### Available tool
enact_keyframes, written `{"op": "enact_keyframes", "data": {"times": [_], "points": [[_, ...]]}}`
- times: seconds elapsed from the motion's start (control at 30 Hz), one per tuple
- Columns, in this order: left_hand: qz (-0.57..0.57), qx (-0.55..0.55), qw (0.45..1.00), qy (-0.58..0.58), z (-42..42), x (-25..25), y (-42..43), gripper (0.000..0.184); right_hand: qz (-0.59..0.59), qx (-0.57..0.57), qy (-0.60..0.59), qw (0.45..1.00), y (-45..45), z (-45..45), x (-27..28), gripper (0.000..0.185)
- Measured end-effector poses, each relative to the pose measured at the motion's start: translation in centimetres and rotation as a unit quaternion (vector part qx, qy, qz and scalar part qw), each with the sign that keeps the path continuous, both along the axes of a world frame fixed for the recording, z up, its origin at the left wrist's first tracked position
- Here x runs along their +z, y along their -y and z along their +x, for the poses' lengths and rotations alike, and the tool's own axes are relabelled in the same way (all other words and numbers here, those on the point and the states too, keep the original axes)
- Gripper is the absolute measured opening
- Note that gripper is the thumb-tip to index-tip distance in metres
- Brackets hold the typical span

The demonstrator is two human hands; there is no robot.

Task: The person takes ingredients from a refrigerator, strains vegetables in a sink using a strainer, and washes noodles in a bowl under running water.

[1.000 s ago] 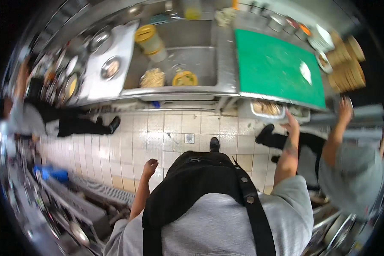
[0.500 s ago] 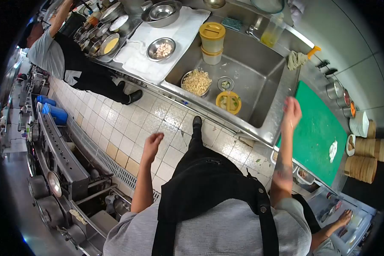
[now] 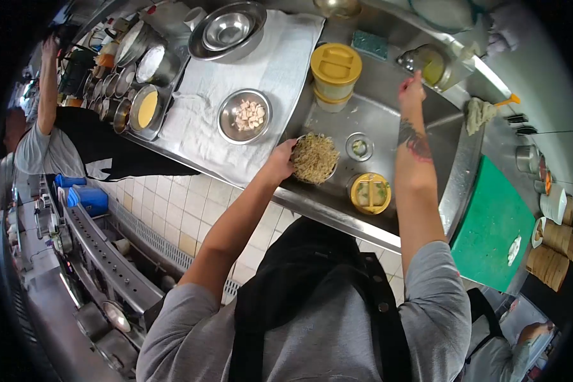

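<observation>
My left hand (image 3: 280,160) grips the left rim of a bowl heaped with pale sprouts (image 3: 316,158) at the sink's near left. At the back right of the sink (image 3: 379,109), my right hand (image 3: 412,91) is closed at the faucet (image 3: 410,62); what its fingers hold is too small to make out. Right of the sprouts sits a yellow-lidded container (image 3: 370,193), with a drain strainer (image 3: 359,147) behind it. Stacked yellow-lidded tubs (image 3: 335,69) stand at the sink's back left.
On a white cloth (image 3: 194,105) rests a metal bowl of pale chunks (image 3: 248,116), with nested bowls (image 3: 226,32) behind. A green board (image 3: 495,226) lies at right. One co-worker (image 3: 51,149) stands at left, another (image 3: 500,356) at lower right. A sponge (image 3: 370,45) sits behind the sink.
My left hand has moved forward from above the floor to the sprout bowl. My right hand has moved from near the green board to the faucet. The view has come closer to the sink.
</observation>
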State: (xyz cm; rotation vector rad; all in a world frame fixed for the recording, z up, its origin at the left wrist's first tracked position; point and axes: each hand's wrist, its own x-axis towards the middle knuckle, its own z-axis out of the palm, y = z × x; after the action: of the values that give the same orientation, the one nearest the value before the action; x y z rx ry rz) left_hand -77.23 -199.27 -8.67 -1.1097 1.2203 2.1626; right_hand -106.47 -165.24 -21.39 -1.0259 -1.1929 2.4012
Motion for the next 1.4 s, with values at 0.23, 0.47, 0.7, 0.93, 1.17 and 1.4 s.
{"op": "enact_keyframes", "data": {"times": [0.23,0.47,0.7,0.93,1.17,1.4], "points": [[0.05,0.08,0.983,0.154,-2.9,-9.8,0.3,0.037,0.279,-0.096,0.006,0.956,-1.0,-1.0,0.2,0.019],[-0.119,-0.04,0.973,0.191,-0.1,-27.7,3.9,0.056,0.493,-0.032,-0.051,0.868,-0.1,1.9,5.1,0.032],[0.094,0.166,0.98,0.063,-1.6,-28.5,-2.6,0.062,0.077,0.137,0.072,0.985,4.3,14.7,2.6,0.033],[-0.307,-0.164,0.924,0.161,-6.0,-15.6,-8.3,0.061,-0.148,0.388,0.023,0.91,4.2,17.1,1.5,0.044],[-0.352,-0.101,0.923,0.119,-8.1,-17.1,-13.7,0.077,0.418,0.652,-0.265,0.575,6.0,13.3,-3.4,0.061],[-0.438,-0.25,0.864,-0.001,-6.3,-15.9,-17.7,0.087,0.666,0.645,-0.152,0.342,3.9,14.9,-1.1,0.063]]}}
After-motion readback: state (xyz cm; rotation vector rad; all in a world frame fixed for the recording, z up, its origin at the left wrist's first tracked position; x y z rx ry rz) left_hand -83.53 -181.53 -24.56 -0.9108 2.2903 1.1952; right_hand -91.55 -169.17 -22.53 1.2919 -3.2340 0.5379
